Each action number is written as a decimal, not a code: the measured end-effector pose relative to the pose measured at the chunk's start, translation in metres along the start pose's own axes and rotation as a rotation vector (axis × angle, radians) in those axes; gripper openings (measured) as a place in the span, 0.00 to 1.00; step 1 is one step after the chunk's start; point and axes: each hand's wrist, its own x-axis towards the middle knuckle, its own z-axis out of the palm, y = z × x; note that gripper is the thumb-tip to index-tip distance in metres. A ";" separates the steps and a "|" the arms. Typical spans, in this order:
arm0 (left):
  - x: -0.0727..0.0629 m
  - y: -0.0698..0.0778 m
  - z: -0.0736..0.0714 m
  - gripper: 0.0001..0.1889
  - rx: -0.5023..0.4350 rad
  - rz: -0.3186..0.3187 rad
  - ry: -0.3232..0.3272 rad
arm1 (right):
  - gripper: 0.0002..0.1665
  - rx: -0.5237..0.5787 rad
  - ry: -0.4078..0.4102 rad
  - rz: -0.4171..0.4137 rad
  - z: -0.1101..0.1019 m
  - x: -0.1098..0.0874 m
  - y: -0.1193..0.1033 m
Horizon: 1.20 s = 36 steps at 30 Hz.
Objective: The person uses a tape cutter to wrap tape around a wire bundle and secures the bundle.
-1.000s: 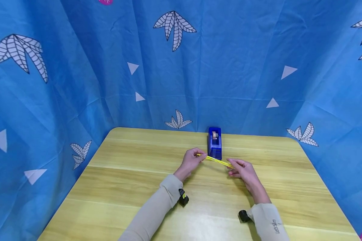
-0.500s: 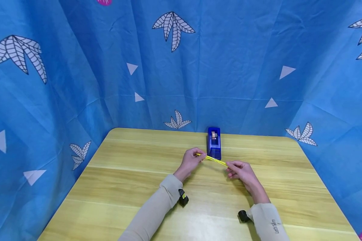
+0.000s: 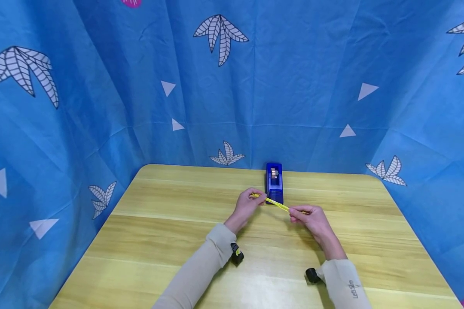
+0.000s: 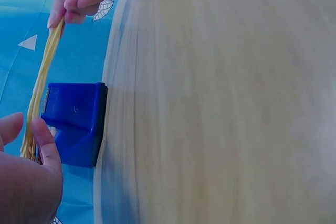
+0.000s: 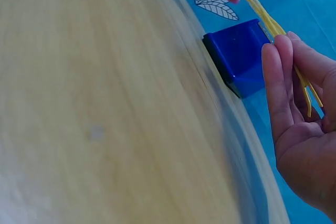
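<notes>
- A thin bundle of yellow strands (image 3: 277,204) is stretched between two hands above the tabletop, slanting down toward the right in the head view, just in front of a blue tape dispenser.
- The left hand (image 3: 244,207) pinches one end between thumb and fingers; the right hand (image 3: 311,219) pinches near the other, and loose strand ends poke out beyond its fingers in the right wrist view.
- The blue tape dispenser (image 3: 274,184) stands near the far edge of the table, a roll seated at its far end.
- The table (image 3: 178,206) has a pale yellow wood-grain top, streaked lengthwise with darker bands; its far corners are rounded, and a soft glare whitens the near middle.
- Light grey sleeves (image 3: 191,274) cover both forearms, dark lettering on the right one; a small black device (image 3: 236,254) sits at each wrist.
- A blue cloth (image 3: 305,64) hangs behind the table and along both sides, creased and softly folded, printed with white black-lined leaves, pale triangles and pink rounds.
</notes>
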 end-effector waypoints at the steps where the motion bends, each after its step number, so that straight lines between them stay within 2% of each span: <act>1: 0.000 0.001 0.001 0.10 -0.015 -0.002 0.000 | 0.17 -0.001 -0.005 -0.005 0.000 0.000 -0.001; 7: 0.001 -0.002 0.002 0.10 -0.068 -0.019 0.010 | 0.18 -0.086 0.002 0.003 0.002 -0.001 -0.002; 14: 0.003 -0.006 -0.001 0.08 -0.078 -0.021 -0.014 | 0.20 -0.148 0.020 -0.024 0.002 -0.001 -0.002; 18: 0.004 -0.005 -0.002 0.06 -0.083 -0.015 -0.008 | 0.22 -0.126 0.044 -0.003 0.003 0.000 -0.002; 22: 0.004 -0.004 -0.002 0.06 -0.095 -0.001 -0.004 | 0.28 -0.060 0.058 0.026 0.003 0.000 -0.002; 27: 0.005 -0.005 -0.003 0.07 -0.098 -0.002 -0.005 | 0.34 -0.012 0.040 0.048 0.001 -0.001 -0.001; 32: 0.004 -0.005 -0.003 0.07 -0.091 0.006 -0.007 | 0.32 -0.014 0.018 0.082 0.001 0.000 0.001; 36: 0.004 -0.005 -0.002 0.07 -0.094 0.012 -0.006 | 0.27 -0.035 -0.003 0.074 0.002 0.001 0.002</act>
